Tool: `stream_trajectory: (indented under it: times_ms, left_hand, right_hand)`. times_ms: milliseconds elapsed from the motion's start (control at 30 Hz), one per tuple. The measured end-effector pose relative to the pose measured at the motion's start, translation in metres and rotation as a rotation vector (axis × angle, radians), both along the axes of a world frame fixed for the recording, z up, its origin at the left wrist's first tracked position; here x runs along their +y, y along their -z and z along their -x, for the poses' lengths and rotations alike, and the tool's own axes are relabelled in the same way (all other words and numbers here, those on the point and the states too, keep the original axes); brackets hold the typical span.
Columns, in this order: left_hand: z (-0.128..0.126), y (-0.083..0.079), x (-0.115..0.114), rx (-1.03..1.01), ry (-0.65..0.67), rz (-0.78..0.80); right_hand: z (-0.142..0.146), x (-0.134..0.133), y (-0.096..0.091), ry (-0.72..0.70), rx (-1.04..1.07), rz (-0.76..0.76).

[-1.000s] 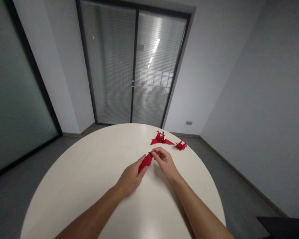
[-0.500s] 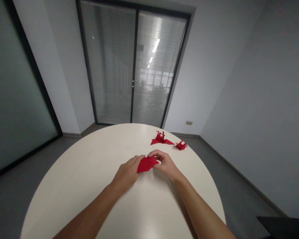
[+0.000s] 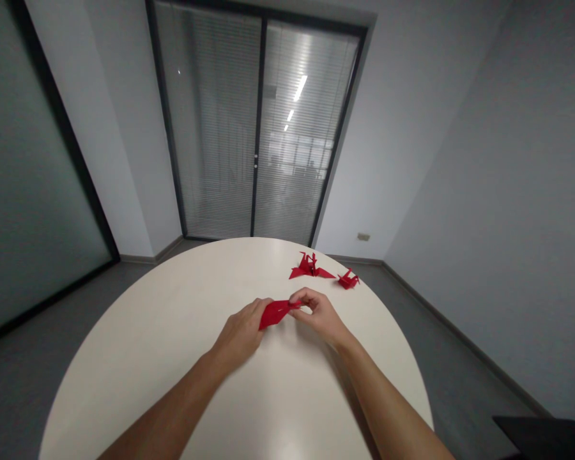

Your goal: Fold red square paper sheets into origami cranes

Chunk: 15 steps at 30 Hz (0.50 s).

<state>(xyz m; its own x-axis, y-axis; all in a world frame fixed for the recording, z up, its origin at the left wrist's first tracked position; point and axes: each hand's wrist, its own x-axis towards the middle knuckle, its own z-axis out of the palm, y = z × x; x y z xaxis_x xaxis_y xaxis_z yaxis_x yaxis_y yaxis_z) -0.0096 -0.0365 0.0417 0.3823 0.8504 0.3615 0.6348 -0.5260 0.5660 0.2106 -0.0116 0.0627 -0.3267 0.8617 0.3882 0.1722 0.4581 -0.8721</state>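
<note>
1. Paper (image 3: 272,314): red, folded, long and narrow. Location: between the two hands, near mid-table, well apart from the rim of the table (image 3: 211,276). Appears lifted slightly; contact with the surface cannot be told.
2. Left hand (image 3: 239,333): closed around the paper's wide end, fingers on the far side. Thumb mostly hidden.
3. Right hand (image 3: 322,318): narrow pinch, thumb and fingertips on the pointed end.
4. Step, as judged: shaping or creasing the point. Left best kept as a firm but light anchor, so the body does not twist or crush.
5. Right should align edges before pressing, then run the crease outward to the tip. Judged risk: tearing or skewing the thin point.
6. Red cranes (image 3: 311,266) and small crane (image 3: 349,280) lie beyond the right hand, untouched; elbow room looks adequate.
</note>
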Motion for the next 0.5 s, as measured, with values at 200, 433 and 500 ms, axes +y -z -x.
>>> stream_trajectory:
  times_ms: [200, 433, 500]
  left_hand:
    - [-0.004, 0.001, -0.006, -0.249, -0.001, 0.14]
    - [-0.01, 0.008, -0.004, -0.395, 0.019, 0.214]
    - [-0.013, 0.007, -0.004, -0.431, 0.009, 0.229]
  right_hand:
    - [0.0, 0.001, 0.0, -0.021, -0.017, 0.09]
    - [0.002, -0.001, -0.004, -0.042, 0.059, 0.129]
    - [0.001, 0.001, -0.002, -0.023, 0.075, 0.129]
